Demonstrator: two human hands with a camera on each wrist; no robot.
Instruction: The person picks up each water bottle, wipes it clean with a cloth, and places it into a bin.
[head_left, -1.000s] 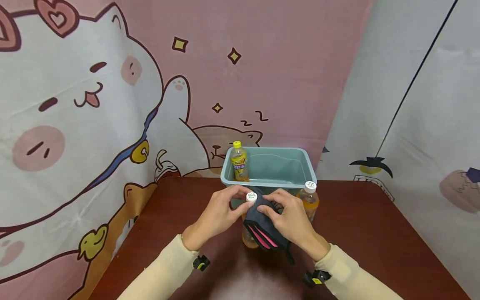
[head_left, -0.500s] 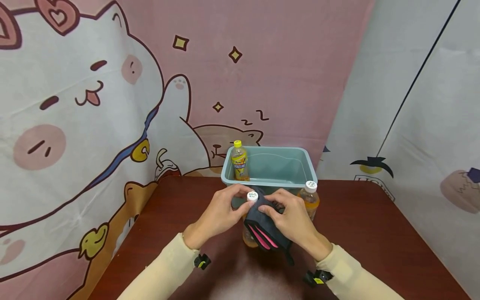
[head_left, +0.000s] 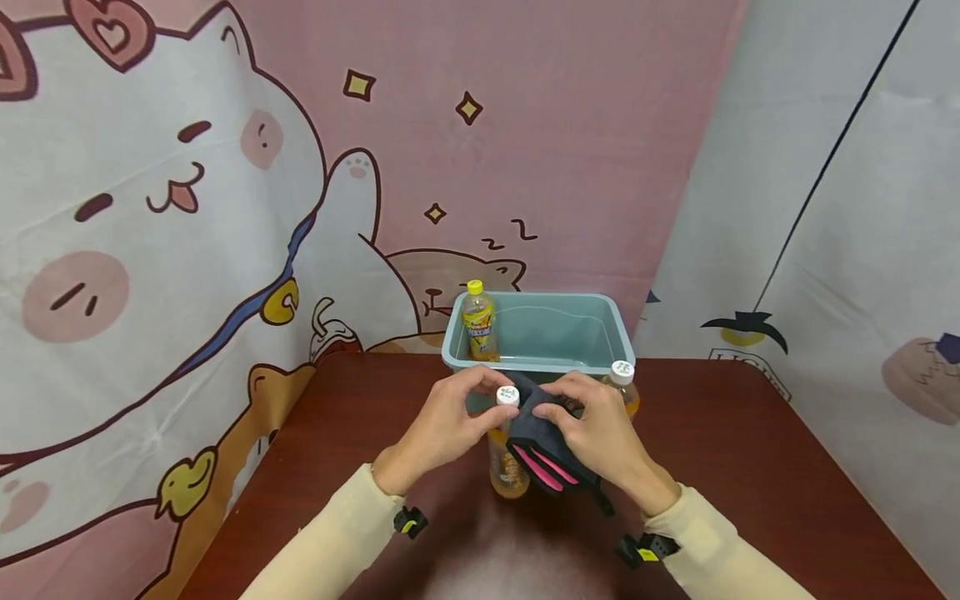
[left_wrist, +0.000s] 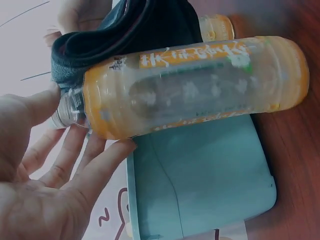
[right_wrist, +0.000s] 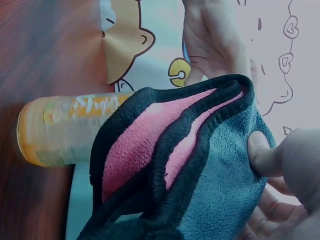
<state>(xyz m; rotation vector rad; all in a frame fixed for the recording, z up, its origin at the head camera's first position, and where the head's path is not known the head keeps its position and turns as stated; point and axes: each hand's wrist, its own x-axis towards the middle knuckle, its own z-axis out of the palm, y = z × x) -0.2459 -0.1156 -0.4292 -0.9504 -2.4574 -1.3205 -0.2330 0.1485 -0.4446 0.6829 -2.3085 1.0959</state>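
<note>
My left hand pinches the white-capped neck of a clear plastic bottle of orange drink between thumb and fingers. The bottle stands upright on the table in front of the bin. In my right hand is a folded cloth, dark grey with black edging and pink inner layers, pinched between thumb and fingers. The cloth sits right against the bottle's right side in the head view and hides part of it. A second white-capped bottle stands just behind my right hand, its lower part hidden.
A light blue plastic bin stands at the back of the dark red-brown table. Inside its left end is a yellow-capped bottle with a yellow label. A cartoon-printed cloth backdrop hangs behind the table.
My right hand and the cloth have shifted slightly to the right, so more of the held bottle shows. My left hand keeps its pinch at the bottle's neck.
</note>
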